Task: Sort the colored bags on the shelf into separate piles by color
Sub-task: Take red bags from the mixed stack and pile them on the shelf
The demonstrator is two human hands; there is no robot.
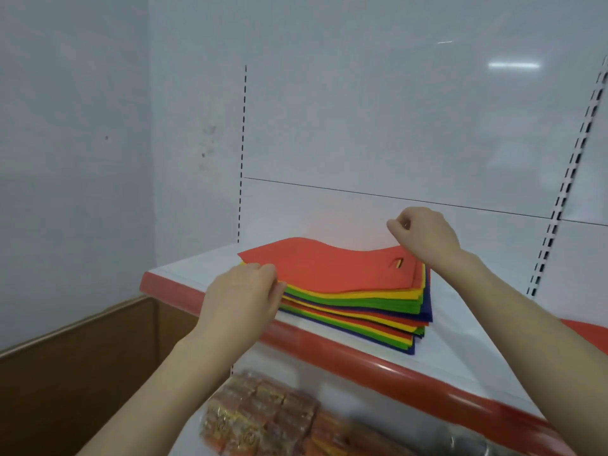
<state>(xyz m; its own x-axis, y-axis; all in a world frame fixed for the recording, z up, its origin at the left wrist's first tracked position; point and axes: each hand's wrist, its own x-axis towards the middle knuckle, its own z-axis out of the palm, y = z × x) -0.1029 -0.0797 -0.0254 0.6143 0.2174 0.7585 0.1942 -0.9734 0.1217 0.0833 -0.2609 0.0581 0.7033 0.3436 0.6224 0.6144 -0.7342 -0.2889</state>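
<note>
A stack of flat bags [358,311] in yellow, green, red and dark blue layers lies on the white shelf [477,343]. On top is a red bag [332,264] with a cut-out handle hole, its sheet bowed upward. My left hand [245,297] pinches the red bag's near left edge. My right hand [424,235] has curled fingers at the red bag's far right corner, by the handle hole; whether it holds the corner is unclear.
The shelf has a red front rail [362,353] and a white back panel with slotted uprights [559,192]. Packets of orange and gold goods [260,419] lie on the lower shelf. A brown cardboard box [72,357] stands at the lower left.
</note>
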